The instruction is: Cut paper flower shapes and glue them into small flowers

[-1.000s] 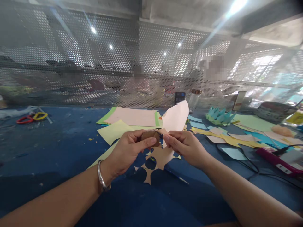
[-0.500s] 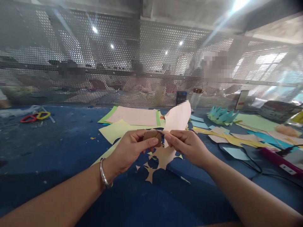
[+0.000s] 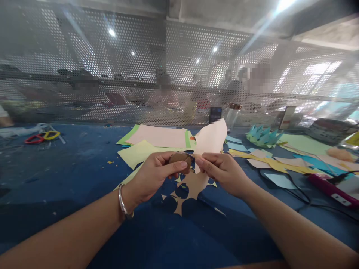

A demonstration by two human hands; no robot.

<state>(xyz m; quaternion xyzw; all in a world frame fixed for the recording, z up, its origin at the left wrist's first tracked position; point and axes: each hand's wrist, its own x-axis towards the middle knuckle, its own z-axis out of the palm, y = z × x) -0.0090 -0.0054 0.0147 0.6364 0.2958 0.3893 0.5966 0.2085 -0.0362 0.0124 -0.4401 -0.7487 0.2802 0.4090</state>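
Nearest: silver bracelet [image 3: 121, 203] on left wrist. Next, lying on blue table [image 3: 84, 164]: pen [image 3: 214, 210], near brown sheet [image 3: 193, 186] with rounded cut-outs. Above that sheet, off the table, between both hands: brown disc [image 3: 178, 159]. Clasps disc in left hand [image 3: 154, 171], thumb across face, fingers curled behind. Pinches with right hand [image 3: 223, 170], thumb against forefinger, on thin dark piece [image 3: 193, 155] at disc's right edge; too small to identify.

To right: purple power strip [image 3: 331, 189] with black cables [image 3: 304, 196].

Beyond hands: yellow sheet [image 3: 137, 154]; pale sheet [image 3: 211, 136], curled upward; pink sheet [image 3: 161, 136], flat over green paper [image 3: 130, 135]. Far left: scissors [image 3: 34, 139], red-handled, touching yellow handle [image 3: 52, 136]. Far right: teal paper crown [image 3: 263, 136].

Farthest: lidded bottle [image 3: 233, 116], before perforated panel [image 3: 126, 48].
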